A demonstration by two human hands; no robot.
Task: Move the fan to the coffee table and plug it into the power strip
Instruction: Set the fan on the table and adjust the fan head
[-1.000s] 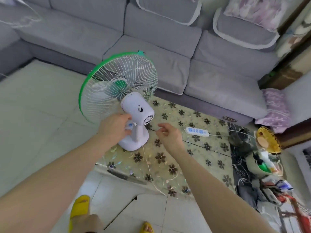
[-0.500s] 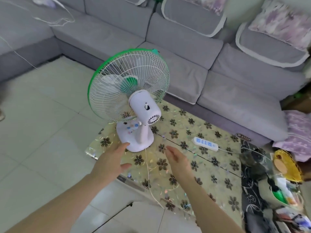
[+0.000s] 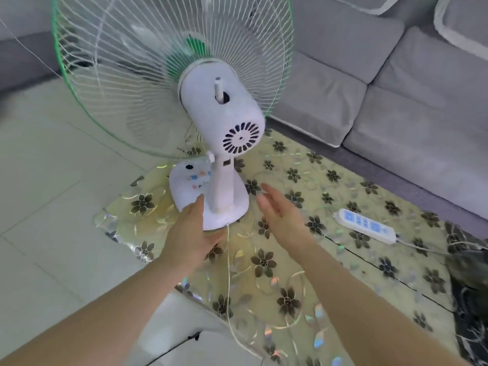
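A white fan (image 3: 221, 114) with a green-rimmed wire cage stands upright at the left end of the coffee table (image 3: 330, 273), which has a floral plastic cover. Its thin white cord (image 3: 227, 273) runs from the base toward me and drops over the table's near edge; the plug is out of view. My left hand (image 3: 191, 236) lies open with fingertips against the left side of the fan's base. My right hand (image 3: 280, 212) hovers open just right of the base, apart from it. A white power strip (image 3: 365, 225) lies on the table to the right.
A grey sectional sofa (image 3: 383, 88) runs behind and right of the table. Pale floor tiles (image 3: 47, 207) spread to the left. A dark cloth (image 3: 470, 286) covers the table's right end. The power strip's own cable trails right.
My left hand let go of the fan's neck and dropped to its base. My right hand opened and moved close to the base. The camera has come much nearer the fan.
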